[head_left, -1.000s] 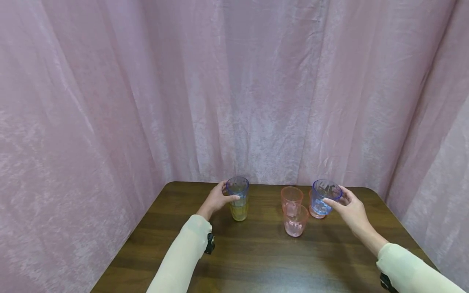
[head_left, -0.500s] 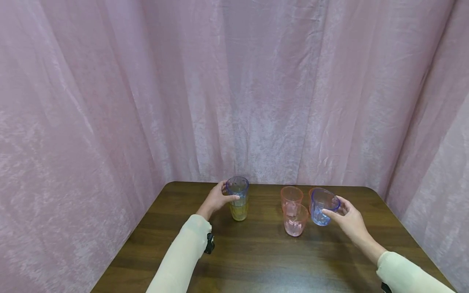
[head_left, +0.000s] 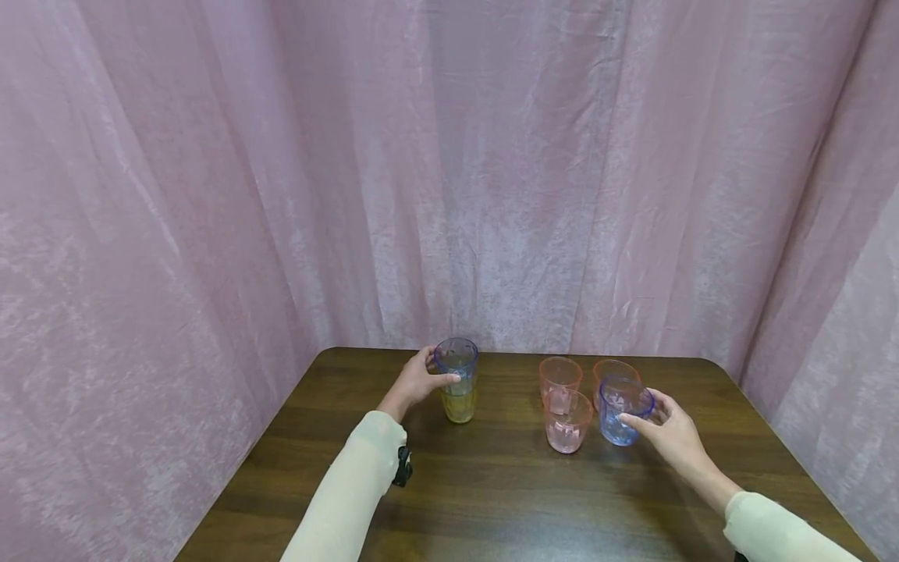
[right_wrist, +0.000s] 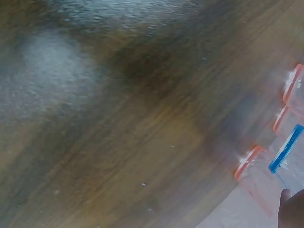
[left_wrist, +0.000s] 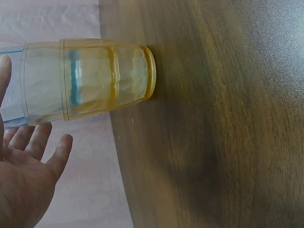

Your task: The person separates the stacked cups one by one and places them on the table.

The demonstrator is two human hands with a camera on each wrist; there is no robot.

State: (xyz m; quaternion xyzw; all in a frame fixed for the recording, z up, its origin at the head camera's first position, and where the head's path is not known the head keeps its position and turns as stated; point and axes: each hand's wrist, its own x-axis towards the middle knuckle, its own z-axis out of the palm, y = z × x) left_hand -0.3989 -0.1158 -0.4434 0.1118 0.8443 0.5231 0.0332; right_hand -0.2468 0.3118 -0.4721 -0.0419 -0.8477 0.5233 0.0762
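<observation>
- the right hand (head_left: pixel 670 431) grips a blue tumbler (head_left: pixel 622 410) near its rim, thumb on the near side and fingers curled round the far side; the tumbler stands upright, its base at or just above the wooden table (head_left: pixel 492 492), which of the two i cannot tell
- in the right wrist view only a fingertip (right_wrist: pixel 292 211) shows at the lower right corner, with the blue rim just beside it; the view is blurred
- the left hand (head_left: pixel 416 381) holds the cup stack (head_left: pixel 457 380) at the table's far left side, thumb along the near wall of the upper cup and fingers round its far side
- the stack is a blue cup nested inside a yellow cup (left_wrist: pixel 109 78); the yellow one stands on the table with the blue rim rising above it
- in the left wrist view the palm is spread with the fingers (left_wrist: pixel 40 140) loosely extended beside the stack; the thumb lies against the blue wall at the frame's edge
- three pink tumblers stand upright close to the blue tumbler: a near pink tumbler (head_left: pixel 567 422) just to its left, a far pink tumbler (head_left: pixel 559 382) behind that one, and a right pink tumbler (head_left: pixel 612 372) directly behind the blue one
- both arms wear pale cream sleeves (head_left: pixel 351 492); a black wrist strap (head_left: pixel 403 467) shows on the left one
- a pink curtain (head_left: pixel 449 172) hangs round the table on the far and lateral sides
</observation>
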